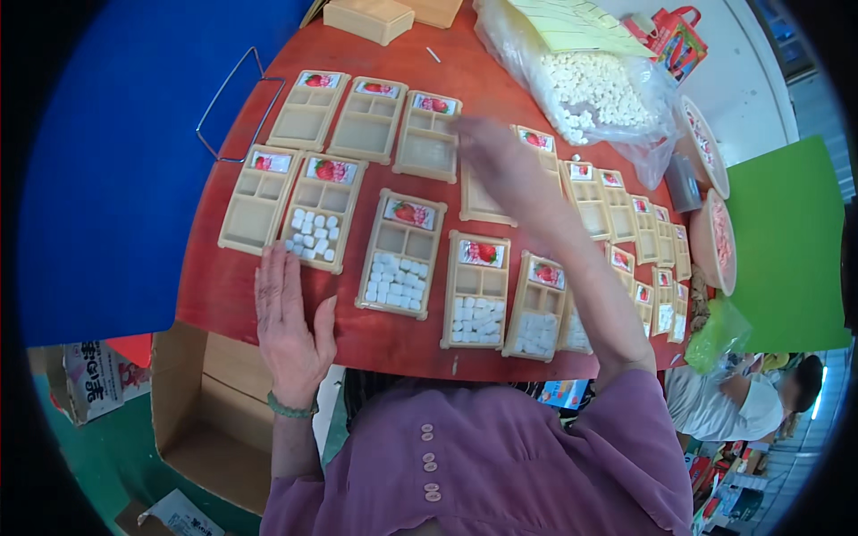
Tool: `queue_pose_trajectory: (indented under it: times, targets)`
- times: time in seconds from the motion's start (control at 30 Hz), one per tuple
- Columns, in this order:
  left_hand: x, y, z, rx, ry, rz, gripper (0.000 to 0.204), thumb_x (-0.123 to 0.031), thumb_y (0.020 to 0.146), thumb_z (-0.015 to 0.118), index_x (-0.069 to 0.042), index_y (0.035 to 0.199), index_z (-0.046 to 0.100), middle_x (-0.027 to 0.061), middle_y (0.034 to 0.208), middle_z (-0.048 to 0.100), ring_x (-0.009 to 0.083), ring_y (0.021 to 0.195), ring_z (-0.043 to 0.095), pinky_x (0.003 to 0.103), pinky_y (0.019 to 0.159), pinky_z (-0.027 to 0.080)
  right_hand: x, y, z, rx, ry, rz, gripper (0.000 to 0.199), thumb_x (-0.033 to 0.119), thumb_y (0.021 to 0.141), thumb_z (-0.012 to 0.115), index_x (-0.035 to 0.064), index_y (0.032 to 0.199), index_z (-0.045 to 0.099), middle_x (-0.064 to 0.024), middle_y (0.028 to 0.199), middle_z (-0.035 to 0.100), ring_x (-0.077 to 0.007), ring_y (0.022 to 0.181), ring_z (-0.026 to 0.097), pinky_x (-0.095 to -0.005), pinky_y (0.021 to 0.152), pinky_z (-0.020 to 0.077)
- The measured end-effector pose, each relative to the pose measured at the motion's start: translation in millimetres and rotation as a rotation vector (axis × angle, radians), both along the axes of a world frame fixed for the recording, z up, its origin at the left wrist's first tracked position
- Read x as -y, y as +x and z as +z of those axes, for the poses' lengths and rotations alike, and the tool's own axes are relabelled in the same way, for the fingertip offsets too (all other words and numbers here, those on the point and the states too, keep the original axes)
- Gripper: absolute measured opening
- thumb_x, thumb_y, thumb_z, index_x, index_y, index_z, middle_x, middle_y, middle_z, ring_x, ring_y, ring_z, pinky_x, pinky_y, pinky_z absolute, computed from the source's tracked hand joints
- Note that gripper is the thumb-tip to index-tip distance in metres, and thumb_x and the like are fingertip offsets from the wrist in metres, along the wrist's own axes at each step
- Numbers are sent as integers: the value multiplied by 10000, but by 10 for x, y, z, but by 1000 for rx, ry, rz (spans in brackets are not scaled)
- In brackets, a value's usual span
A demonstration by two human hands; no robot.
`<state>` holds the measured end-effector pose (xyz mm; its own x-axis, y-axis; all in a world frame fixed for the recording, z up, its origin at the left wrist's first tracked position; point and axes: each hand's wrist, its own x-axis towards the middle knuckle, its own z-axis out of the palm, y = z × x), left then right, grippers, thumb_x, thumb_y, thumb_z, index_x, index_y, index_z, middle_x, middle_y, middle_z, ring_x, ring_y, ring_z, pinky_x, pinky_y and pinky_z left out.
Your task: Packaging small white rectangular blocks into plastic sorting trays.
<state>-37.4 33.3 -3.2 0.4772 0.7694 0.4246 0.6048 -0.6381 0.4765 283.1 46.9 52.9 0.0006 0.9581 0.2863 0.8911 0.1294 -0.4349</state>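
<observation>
Two rows of beige compartment trays stand on the red table (349, 313), each with a strawberry-printed packet in its top compartment. My left hand (290, 326) lies with its fingers stretched out, fingertips at the near edge of a tray (332, 195) partly filled with small white marshmallow-like pieces (313, 234). Fuller is the tray to its right (402, 255), its large compartment covered with white pieces. Motion blurs my right hand (505, 165) above the far row, between a far tray (429, 134) and another tray (534, 147) that it partly hides. Whether it holds anything cannot be made out.
A clear bag of white pieces (594, 94) lies at the back right, beside bowls (719, 241) of pink contents. A bent wire frame (207, 121) leans at the left edge. Beige boxes (371, 18) stand at the back; an open carton (214, 402) sits below the table.
</observation>
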Motion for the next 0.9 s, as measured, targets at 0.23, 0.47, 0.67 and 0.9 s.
queue_pose_trajectory:
  times: [0.23,0.47,0.67,0.9]
  targets:
    - [-34,36,-16,12,33,-46,549,-130,889,628,102,1357,458,262,1425,457,415,1371,395,519,1139,300,-69,2531,-294,165,29,-652,376,288,979,510,1,1173,654,-220,1065,692,-349,1013,661,-397,869,507]
    - [10,-25,-27,10,57,19,504,-115,903,595,93,1346,474,244,1411,480,410,1355,416,517,1132,311,-208,2558,-721,414,-242,-784,638,554,937,474,-46,1043,663,-291,1023,665,-454,1025,622,-509,875,487]
    - [-8,12,-89,58,67,49,509,-103,851,667,110,1288,515,261,1360,519,440,1298,471,523,1099,360,-360,2112,-627,963,-115,-482,321,353,993,459,120,1073,664,-242,938,644,-438,837,639,-497,702,542]
    - [-26,40,-93,108,70,75,514,-106,796,733,101,1238,571,258,1309,563,417,1270,513,500,1080,393,-474,2217,-750,409,54,-640,470,477,934,538,43,1076,646,-231,1000,690,-439,966,640,-496,821,503]
